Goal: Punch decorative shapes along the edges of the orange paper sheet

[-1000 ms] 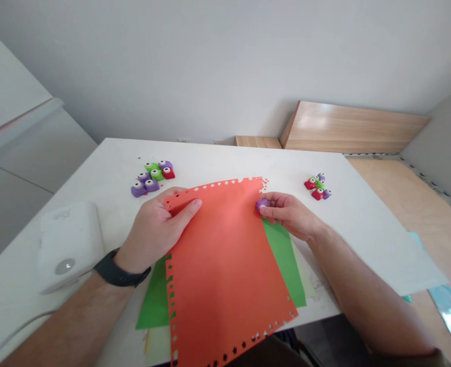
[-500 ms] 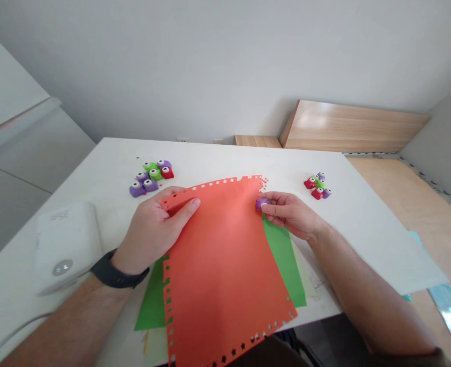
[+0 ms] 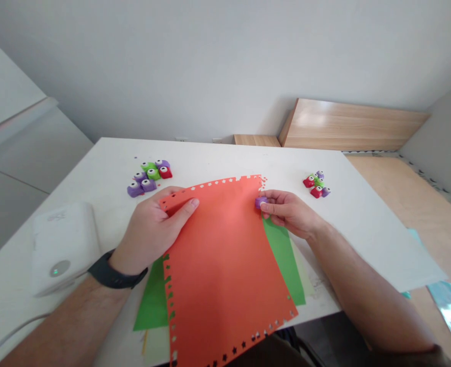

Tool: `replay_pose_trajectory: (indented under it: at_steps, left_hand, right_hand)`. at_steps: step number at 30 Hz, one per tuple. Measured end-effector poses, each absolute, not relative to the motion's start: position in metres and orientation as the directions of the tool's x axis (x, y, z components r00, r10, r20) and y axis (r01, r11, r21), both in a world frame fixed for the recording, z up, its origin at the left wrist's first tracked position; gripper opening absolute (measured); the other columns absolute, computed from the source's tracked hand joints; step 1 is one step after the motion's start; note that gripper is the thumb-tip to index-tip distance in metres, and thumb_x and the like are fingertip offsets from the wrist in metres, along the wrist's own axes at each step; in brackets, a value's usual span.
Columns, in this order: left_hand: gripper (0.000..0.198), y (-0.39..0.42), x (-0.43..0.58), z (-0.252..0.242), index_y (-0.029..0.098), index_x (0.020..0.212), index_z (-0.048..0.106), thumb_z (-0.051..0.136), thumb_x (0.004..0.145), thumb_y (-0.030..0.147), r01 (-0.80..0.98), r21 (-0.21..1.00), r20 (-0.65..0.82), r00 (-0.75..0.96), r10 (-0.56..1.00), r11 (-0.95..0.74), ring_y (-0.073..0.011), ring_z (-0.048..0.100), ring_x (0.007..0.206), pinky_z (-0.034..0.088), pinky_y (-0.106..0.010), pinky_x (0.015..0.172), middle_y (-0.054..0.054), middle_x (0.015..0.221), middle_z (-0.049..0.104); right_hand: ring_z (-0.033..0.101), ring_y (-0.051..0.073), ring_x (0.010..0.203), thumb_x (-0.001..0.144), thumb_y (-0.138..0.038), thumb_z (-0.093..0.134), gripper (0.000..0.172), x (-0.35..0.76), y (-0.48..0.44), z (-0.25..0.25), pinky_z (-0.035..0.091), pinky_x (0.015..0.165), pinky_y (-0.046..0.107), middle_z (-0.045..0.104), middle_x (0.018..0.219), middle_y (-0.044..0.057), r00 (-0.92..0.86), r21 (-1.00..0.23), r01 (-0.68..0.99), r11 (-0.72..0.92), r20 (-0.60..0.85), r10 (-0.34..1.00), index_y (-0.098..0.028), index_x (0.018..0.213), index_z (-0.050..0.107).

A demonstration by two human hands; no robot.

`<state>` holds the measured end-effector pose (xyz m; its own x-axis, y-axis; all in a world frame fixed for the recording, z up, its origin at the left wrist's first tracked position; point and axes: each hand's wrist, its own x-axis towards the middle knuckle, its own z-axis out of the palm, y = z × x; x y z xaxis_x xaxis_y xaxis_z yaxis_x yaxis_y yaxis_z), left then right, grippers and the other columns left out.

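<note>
While gripping the orange sheet (image 3: 217,244) by its far-left corner with the left hand (image 3: 158,224), also pinches a purple punch (image 3: 261,202) at the sheet's right edge, just short of the far-right corner, with the right hand (image 3: 290,211). Compared with a second ago, has barely shifted either grip or the punch's place along the edge; so seems to be dwelling on one spot rather than moving along. Cannot fairly tell, with the punch partly covered by the grasp, whether pressed down or merely held. Shows cut-outs (image 3: 243,344) along the sheet's far, left and near edges. Holds the sheet above green paper (image 3: 284,250) on the white table (image 3: 217,162), between a far-left cluster of punches (image 3: 152,174) and a far-right cluster of punches (image 3: 318,182).
</note>
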<state>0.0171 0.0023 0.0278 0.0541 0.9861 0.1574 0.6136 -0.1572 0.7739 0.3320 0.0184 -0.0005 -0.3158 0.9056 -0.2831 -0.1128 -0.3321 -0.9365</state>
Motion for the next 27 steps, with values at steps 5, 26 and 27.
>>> replay_pose_trajectory:
  at_steps: [5,26,27]
  left_hand:
    - [0.025,0.0016,0.0167,0.0284,0.021,0.102,0.072,0.067,0.095,0.045,0.604,0.782,0.153,0.060,0.986,-0.158,-0.0213,0.068,0.097,0.052,-0.029,0.089,-0.002,0.103,0.076]
    - [0.024,0.0025,0.0179,0.0262,0.022,0.102,0.071,0.067,0.095,0.045,0.612,0.775,0.153,0.059,0.987,-0.156,-0.0222,0.068,0.099,0.051,-0.029,0.091,-0.002,0.106,0.076]
    - [0.024,0.0026,0.0180,0.0263,0.022,0.101,0.071,0.068,0.095,0.045,0.613,0.775,0.152,0.058,0.987,-0.156,-0.0222,0.068,0.099,0.051,-0.029,0.091,-0.002,0.106,0.076]
  right_hand:
    - [0.045,0.007,0.056,0.077,-0.033,0.091,0.042,0.3324,0.0186,-0.0032,0.020,0.041,0.021,0.065,0.076,0.001,-0.319,-0.940,-0.081,-0.332,-0.291,0.902,-0.015,0.111,0.076]
    - [0.049,0.010,0.057,0.071,-0.036,0.093,0.038,0.3242,0.0173,-0.0041,0.031,0.046,0.024,0.065,0.077,0.000,-0.255,-0.968,-0.059,-0.244,-0.222,0.941,-0.018,0.099,0.073]
    - [0.049,0.009,0.056,0.071,-0.036,0.093,0.038,0.3236,0.0174,-0.0044,0.033,0.046,0.024,0.065,0.077,0.000,-0.253,-0.969,-0.063,-0.239,-0.216,0.943,-0.018,0.098,0.073]
